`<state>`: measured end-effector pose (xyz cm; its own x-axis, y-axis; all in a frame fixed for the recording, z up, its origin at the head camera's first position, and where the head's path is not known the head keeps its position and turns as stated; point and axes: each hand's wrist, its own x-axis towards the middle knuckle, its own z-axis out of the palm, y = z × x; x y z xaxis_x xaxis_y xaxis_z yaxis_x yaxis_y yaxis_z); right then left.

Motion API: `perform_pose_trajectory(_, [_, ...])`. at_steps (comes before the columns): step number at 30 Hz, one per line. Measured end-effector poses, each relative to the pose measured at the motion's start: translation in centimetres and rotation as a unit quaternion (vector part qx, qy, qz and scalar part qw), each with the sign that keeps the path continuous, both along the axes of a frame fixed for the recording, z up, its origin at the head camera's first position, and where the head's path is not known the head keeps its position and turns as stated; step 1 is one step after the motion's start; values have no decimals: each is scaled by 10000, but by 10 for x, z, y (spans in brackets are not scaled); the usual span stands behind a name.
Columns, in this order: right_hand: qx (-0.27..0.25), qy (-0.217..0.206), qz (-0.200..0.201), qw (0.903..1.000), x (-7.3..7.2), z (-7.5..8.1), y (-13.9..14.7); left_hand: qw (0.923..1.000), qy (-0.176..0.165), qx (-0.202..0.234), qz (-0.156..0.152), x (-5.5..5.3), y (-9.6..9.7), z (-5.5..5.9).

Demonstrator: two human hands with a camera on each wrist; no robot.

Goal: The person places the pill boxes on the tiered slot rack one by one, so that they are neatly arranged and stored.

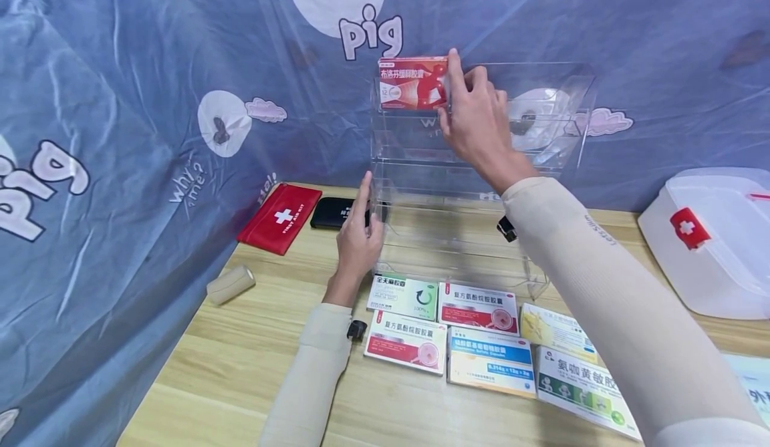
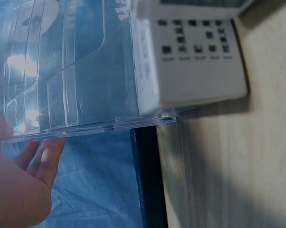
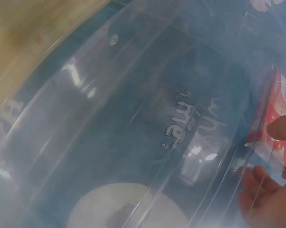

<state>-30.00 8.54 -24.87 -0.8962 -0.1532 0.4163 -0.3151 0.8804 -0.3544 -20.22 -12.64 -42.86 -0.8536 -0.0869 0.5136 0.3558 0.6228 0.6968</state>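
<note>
A clear stepped acrylic display stand (image 1: 445,246) stands upright at the back of the table. On its top tier, at the left end, sits a red medicine box (image 1: 412,85), its front facing me. My right hand (image 1: 478,116) holds this box by its right end, one finger reaching up along the edge. In the right wrist view, a digit lies over the red box (image 3: 271,118), while other fingers curl below it. Low on the stand's left side, my left hand (image 1: 359,240) grips the side panel. The left wrist view shows its fingers (image 2: 47,164) along the panel's outer face.
Several medicine boxes (image 1: 406,340) lie flat before the stand. Left of it are a red first aid pouch (image 1: 281,218), a black case (image 1: 331,213) and a beige roll (image 1: 231,284). A white first aid bin (image 1: 710,253) stands right. Blue printed cloth (image 1: 150,99) hangs behind.
</note>
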Motion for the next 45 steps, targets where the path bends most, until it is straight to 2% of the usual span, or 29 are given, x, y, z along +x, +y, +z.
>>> perform_pose_trajectory(7, [271,-189,11,9995,2,-1,1,10000,-57,23,18,1,1,-2])
perform_pose_trajectory(14, [373,-598,163,9974,9,11,5,9999,111,29,61,-1,1,-1])
perform_pose_trajectory(17, [234,-859,228,9958,21,16,14,9999,130,48,40,0,3,-2])
perform_pose_trajectory(19, [95,-882,285,9957,31,17,23,9999,126,50,20,0,4,-3])
perform_pose_trajectory(23, [-216,-559,334,9976,51,12,48,9999,124,57,-25,1,4,-5])
perform_pose_trajectory(26, [-443,-343,181,9983,64,3,72,9999,155,35,-14,-1,2,-4])
perform_pose_trajectory(32, [-811,-295,-322,9957,98,-22,127,9996,277,-44,12,-3,0,-2])
perform_pose_trajectory(36, [-1079,103,-552,9926,125,-46,163,9997,238,-64,-28,-4,1,-2])
perform_pose_trajectory(38, [-1192,404,-649,9899,136,-61,179,9998,180,-37,6,-4,2,-2])
perform_pose_trajectory(40, [-1275,510,-702,9880,143,-79,196,9999,132,-15,64,-3,2,-1])
perform_pose_trajectory(42, [-1231,348,-701,9893,150,-100,213,9999,108,-2,123,-3,2,-1])
perform_pose_trajectory(45, [-1081,-456,-565,9915,163,-131,237,9998,107,-34,155,-2,2,0])
